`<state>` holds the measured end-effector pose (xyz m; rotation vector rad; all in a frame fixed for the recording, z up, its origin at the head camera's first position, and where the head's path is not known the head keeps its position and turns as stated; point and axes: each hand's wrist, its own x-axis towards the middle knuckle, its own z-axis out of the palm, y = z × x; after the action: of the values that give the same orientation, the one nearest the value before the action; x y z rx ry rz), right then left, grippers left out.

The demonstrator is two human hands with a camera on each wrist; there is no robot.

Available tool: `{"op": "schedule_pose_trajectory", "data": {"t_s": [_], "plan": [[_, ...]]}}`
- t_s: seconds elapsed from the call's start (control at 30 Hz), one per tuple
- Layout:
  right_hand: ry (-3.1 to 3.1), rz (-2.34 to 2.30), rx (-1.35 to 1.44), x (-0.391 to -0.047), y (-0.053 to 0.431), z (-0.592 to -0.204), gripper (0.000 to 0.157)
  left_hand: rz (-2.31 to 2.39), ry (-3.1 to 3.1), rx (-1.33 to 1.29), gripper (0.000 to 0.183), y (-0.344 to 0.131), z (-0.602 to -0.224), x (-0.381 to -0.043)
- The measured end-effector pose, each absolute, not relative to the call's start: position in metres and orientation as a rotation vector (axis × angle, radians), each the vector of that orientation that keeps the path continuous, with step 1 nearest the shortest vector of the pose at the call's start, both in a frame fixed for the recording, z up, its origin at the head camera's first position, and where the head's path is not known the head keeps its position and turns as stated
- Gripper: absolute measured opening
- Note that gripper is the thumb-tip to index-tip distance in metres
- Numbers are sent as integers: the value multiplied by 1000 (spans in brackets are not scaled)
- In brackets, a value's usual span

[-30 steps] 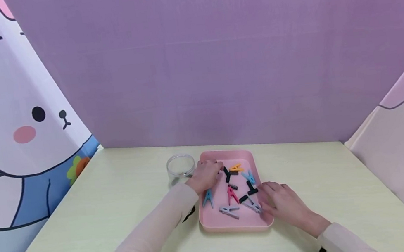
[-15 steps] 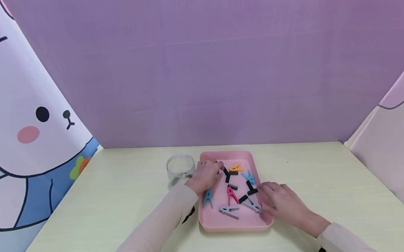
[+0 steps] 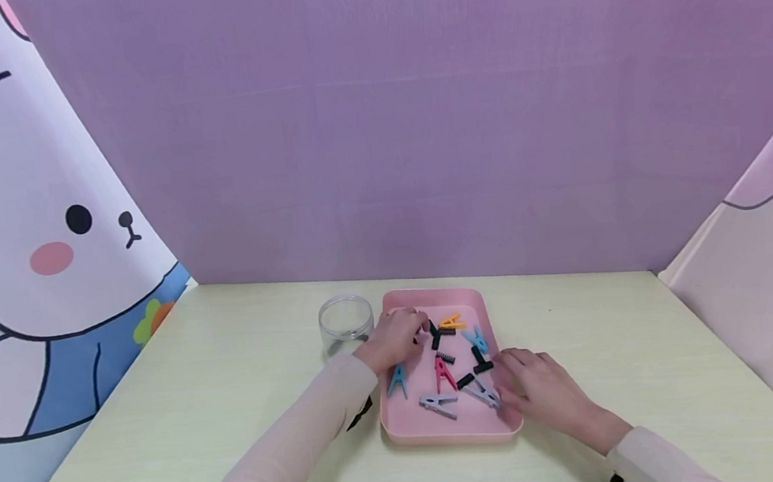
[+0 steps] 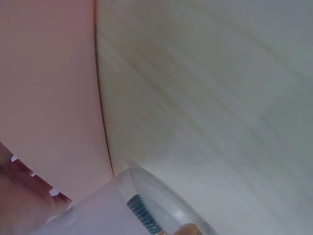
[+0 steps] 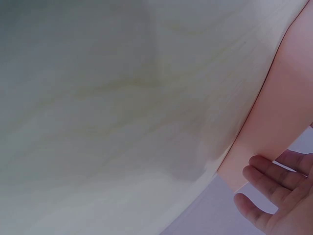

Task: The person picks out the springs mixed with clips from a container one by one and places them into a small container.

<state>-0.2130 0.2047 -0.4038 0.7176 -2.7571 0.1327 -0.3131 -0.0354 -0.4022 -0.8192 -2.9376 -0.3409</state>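
In the head view my left hand (image 3: 394, 339) reaches over the left rim of a pink tray (image 3: 408, 429), fingers bent down inside near several small black pieces (image 3: 436, 339). Whether anything sits between its fingertips is hidden. My right hand (image 3: 542, 386) lies at the tray's right side, its fingers loosely extended against the wall, as the right wrist view also shows with the fingers (image 5: 269, 186). Inside the tray lie clothespins: yellow (image 3: 451, 321), light blue (image 3: 476, 339), teal (image 3: 397, 381), red (image 3: 443, 374), and grey ones (image 3: 439, 405).
A clear round jar (image 3: 346, 319) stands just left of the tray, close to my left forearm. Through its wall, the left wrist view shows a dark green coil (image 4: 143, 215) inside. The pale table (image 3: 185, 423) meets a purple backdrop (image 3: 416, 126) behind.
My left hand's fingers shift slightly over the tray's upper left, by the black pieces. The right hand, tray and jar stay put.
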Motion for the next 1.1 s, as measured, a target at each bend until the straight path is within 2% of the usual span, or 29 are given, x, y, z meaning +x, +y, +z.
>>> {"op": "schedule_pose_trajectory", "data": {"t_s": [0.3, 0.67, 1.1], "plan": [[-2736, 126, 727, -213, 205, -404, 44, -368, -2944, -856, 19, -37, -400, -312], [-2729, 124, 741, -214, 205, -405, 45, -392, -2990, -865, 31, -39, -398, -312], [-2720, 115, 737, -215, 205, -406, 44, -406, -2970, -864, 15, -40, -400, -311]]}}
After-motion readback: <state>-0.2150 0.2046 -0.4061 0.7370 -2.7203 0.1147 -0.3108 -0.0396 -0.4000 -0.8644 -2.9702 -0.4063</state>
